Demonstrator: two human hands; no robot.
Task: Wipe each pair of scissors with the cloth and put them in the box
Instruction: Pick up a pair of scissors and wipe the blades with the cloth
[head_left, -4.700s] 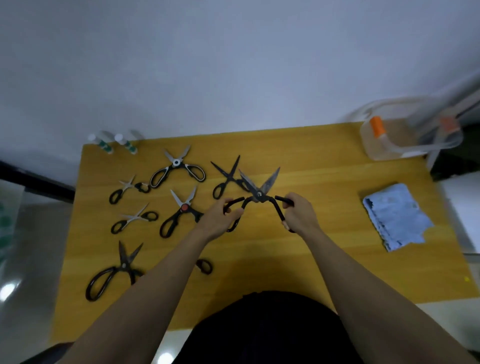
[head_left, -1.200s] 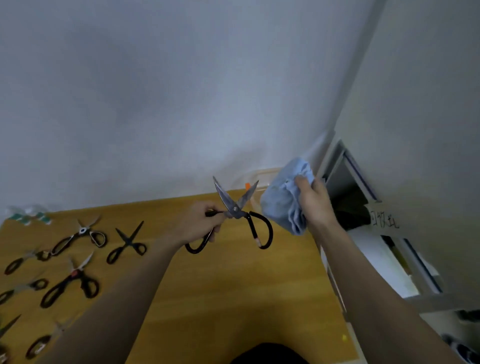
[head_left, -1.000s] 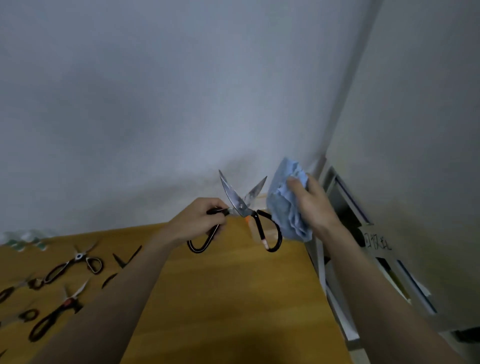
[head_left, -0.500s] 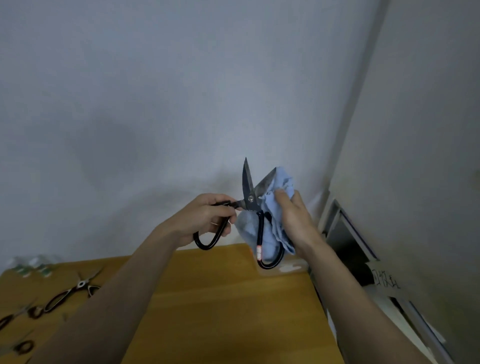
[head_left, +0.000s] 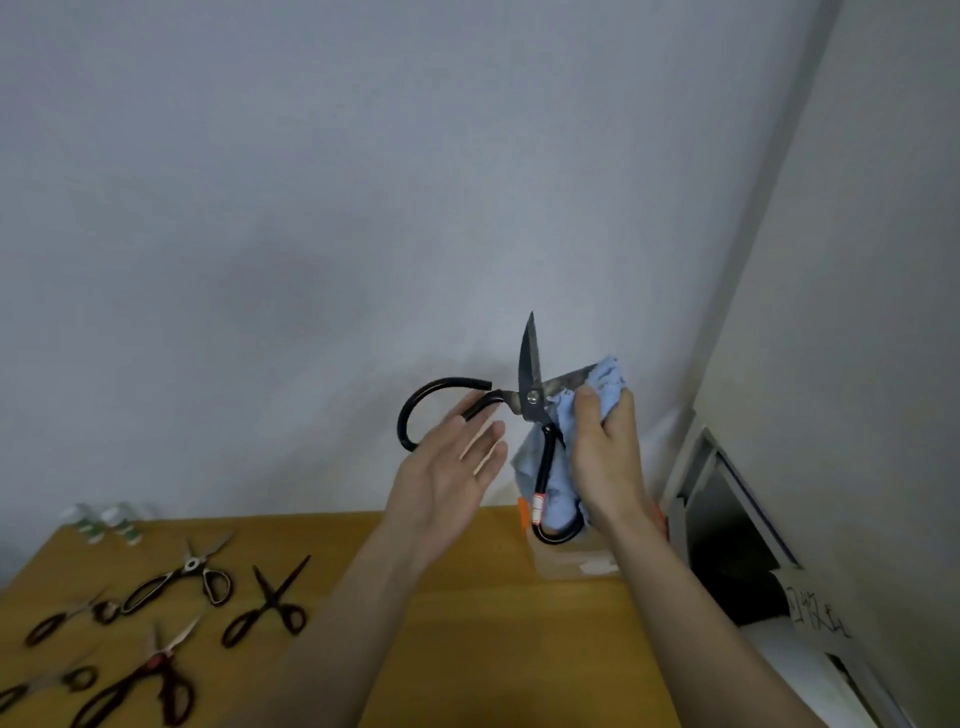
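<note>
Large black-handled scissors (head_left: 531, 399) are held up in front of the wall, spread wide, one blade pointing straight up. My right hand (head_left: 605, 457) grips the blue cloth (head_left: 609, 378), which is wrapped around the other blade. My left hand (head_left: 449, 467) has straight fingers, and its fingertips touch the upper handle loop without curling round it. The clear box (head_left: 569, 565) with an orange latch stands at the table's far right, mostly hidden behind the cloth and the lower handle.
Several other scissors (head_left: 182, 578) lie on the left of the wooden table (head_left: 467, 623); one black pair (head_left: 270, 603) is nearest the middle. Small white bottles (head_left: 101, 522) stand at the back left. A white cabinet with a dark opening (head_left: 727, 545) adjoins the table's right edge.
My left hand let go of the handle and straightened its fingers. The scissors spread wider, the free handle swinging up to the left. My right hand with the cloth stayed on the blade.
</note>
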